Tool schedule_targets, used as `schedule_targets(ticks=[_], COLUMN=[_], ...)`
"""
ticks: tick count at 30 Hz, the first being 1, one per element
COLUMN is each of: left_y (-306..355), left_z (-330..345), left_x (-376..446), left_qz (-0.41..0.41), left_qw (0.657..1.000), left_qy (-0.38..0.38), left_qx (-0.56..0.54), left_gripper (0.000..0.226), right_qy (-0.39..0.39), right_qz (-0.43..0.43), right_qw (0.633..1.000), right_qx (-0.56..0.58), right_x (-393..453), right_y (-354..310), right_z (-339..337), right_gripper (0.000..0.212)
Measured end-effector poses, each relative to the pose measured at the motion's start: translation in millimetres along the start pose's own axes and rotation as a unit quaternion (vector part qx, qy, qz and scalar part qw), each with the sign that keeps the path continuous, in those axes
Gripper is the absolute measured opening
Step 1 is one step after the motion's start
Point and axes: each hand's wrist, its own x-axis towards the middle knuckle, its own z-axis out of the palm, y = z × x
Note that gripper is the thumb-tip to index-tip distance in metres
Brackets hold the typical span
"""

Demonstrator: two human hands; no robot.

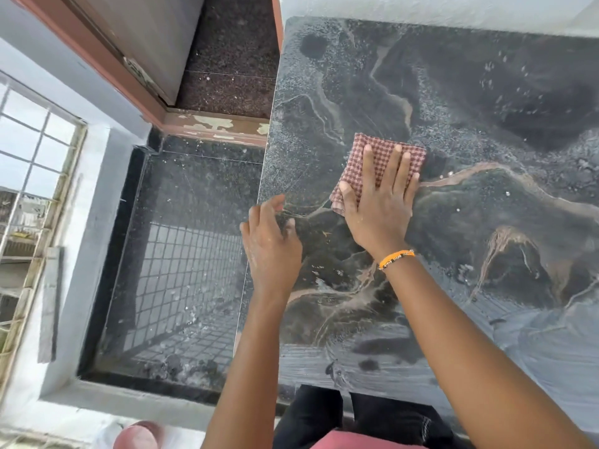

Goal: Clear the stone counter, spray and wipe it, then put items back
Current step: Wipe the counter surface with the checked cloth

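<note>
Checked cloth (379, 166) half hidden under flat right hand (379, 205); left hand (270, 244) blurred, grip loose, empty.

The cloth (382, 166) is laid on the stone counter (486, 124), near its left edge, and is pressed flat under the right hand (379, 205). The left hand (270, 241) is placed at the counter's left edge, just left of the right hand and nearer the person than the cloth. To the left of the counter a lower ledge (181, 254) is set, with a window (29, 196) further left and a door frame (214, 128) behind that ledge.
</note>
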Motion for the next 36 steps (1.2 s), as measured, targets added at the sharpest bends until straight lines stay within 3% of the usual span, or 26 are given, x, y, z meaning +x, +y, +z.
schedule_targets(ticks=[5,9,12,17,22,27,30,36], left_y=[-14,-12,-5,7,15,14,12,9], left_z=[-3,-3,-2,2,12,19,19,19], left_x=[-12,-20,-19,-11,-1,5,9,21], left_qz=[-0.044,-0.096,-0.102,-0.086,-0.055,-0.06,-0.082,-0.064], left_qw=[0.998,0.99,0.986,0.986,0.992,0.994,0.992,0.993], left_qy=[0.05,0.097,0.122,0.12,0.089,0.08,0.083,0.084], left_qx=[-0.008,-0.032,-0.056,-0.08,-0.066,-0.047,-0.038,-0.049], left_gripper=[0.044,0.047,0.044,0.039,0.048,0.056,0.058,0.059], right_qy=[-0.009,-0.036,-0.049,-0.051,-0.042,-0.012,-0.012,-0.027], right_qz=[-0.081,-0.229,-0.335,-0.4,-0.377,-0.176,-0.098,-0.203], right_qw=[0.997,0.972,0.939,0.913,0.921,0.981,0.995,0.978], right_qx=[-0.001,-0.031,-0.055,-0.056,-0.09,-0.08,-0.022,-0.044], right_x=[47,48,25,0,5,1,-25,-13], right_y=[-66,-107,-100,-53,10,57,48,-10], right_z=[5,13,19,17,0,-16,-9,6], right_gripper=[0.066,0.065,0.062,0.056,0.058,0.063,0.066,0.062])
